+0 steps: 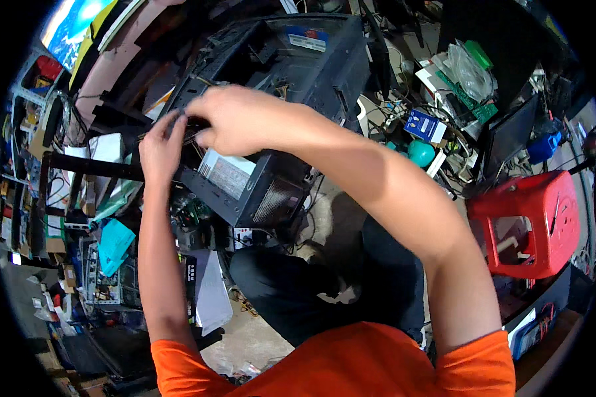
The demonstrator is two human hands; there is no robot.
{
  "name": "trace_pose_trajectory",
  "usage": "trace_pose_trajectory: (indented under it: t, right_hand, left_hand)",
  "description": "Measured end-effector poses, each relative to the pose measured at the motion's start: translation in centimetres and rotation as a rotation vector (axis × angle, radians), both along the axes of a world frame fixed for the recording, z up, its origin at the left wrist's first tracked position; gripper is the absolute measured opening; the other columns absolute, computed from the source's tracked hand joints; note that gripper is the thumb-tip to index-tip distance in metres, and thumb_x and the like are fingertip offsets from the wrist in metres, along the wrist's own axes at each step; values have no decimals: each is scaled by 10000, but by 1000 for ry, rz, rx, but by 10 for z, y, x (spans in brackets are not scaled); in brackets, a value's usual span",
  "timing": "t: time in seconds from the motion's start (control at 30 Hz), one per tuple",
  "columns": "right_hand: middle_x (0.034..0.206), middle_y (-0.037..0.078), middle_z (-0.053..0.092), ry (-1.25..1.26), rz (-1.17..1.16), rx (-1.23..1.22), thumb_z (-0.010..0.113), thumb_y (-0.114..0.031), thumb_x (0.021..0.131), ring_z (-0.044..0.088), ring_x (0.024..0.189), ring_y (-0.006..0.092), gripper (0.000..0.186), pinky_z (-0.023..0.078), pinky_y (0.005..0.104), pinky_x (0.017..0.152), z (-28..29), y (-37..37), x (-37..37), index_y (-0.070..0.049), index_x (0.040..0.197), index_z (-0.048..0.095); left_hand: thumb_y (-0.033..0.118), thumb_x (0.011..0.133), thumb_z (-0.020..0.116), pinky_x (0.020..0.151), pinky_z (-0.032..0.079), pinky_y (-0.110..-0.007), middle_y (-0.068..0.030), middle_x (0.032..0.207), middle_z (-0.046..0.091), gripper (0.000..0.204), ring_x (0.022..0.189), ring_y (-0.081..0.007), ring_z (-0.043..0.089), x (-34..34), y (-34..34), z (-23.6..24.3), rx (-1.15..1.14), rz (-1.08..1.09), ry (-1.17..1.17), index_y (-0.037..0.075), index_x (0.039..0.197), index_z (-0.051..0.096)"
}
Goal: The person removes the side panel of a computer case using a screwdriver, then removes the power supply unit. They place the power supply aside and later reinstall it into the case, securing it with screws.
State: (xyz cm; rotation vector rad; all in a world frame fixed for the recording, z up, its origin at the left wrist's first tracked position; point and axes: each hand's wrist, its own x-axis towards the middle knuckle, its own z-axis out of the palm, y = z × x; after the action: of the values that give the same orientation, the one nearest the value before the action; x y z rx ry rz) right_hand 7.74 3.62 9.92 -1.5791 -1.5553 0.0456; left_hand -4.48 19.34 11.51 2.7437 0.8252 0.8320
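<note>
1. Head view, centre as clock hub: dark computer case [304,73] lies open at 12 o'clock, white label [224,173] toward its near end.
2. Left hand [160,147] and right hand [235,119] meet at 10 o'clock, fingers bent; whether they grip anything, I cannot tell.
3. Probably best: one hand braces, the other works gently.
4. Red stool [523,225]: 3 o'clock.

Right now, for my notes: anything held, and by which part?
Cannot be told: left hand and right hand nearly meet at the computer case, grip unclear.
</note>
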Motion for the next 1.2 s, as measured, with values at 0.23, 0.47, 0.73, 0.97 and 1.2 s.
trace_pose_trajectory:
  t: [0.23,0.47,0.73,0.97,1.2]
  right_hand:
    - [576,-4,492,1023,-557,545,603,-206,864,437,566,43,248,357,224,503,-104,-95,-45,-20,717,531]
    - [619,115,524,882,-540,27,713,-444,736,532,550,233,492,417,336,526,-202,-78,-121,-12,724,479]
    - [618,97,529,1258,-372,389,799,-238,671,517,527,182,369,411,327,491,-197,-55,-132,-5,674,513]
    - [625,105,558,1334,-453,548,746,-200,731,556,538,211,305,436,327,516,-200,-35,-141,-11,787,513]
    - [763,185,529,1311,-575,305,585,-185,845,559,723,310,213,436,407,643,-171,-61,-134,-3,853,473]
  left_hand:
    - [335,853,564,679,475,-334,-193,760,639,363,709,-279,623,-22,-44,6,-42,-74,332,-10,925,650]
    - [396,878,526,620,419,-368,-198,643,538,507,629,-302,540,-16,-38,-5,71,-38,395,-67,681,580]
    - [247,889,574,566,281,-282,-11,613,363,439,614,-100,337,-22,-22,-13,-183,-262,280,-51,582,474]
    - [223,904,550,609,300,-245,14,687,413,351,661,-70,367,-23,-14,-6,-232,-257,309,-31,664,520]
    - [257,931,465,946,362,-296,-90,1165,579,387,1065,-160,511,-32,67,-16,-37,-180,442,-38,1165,553]
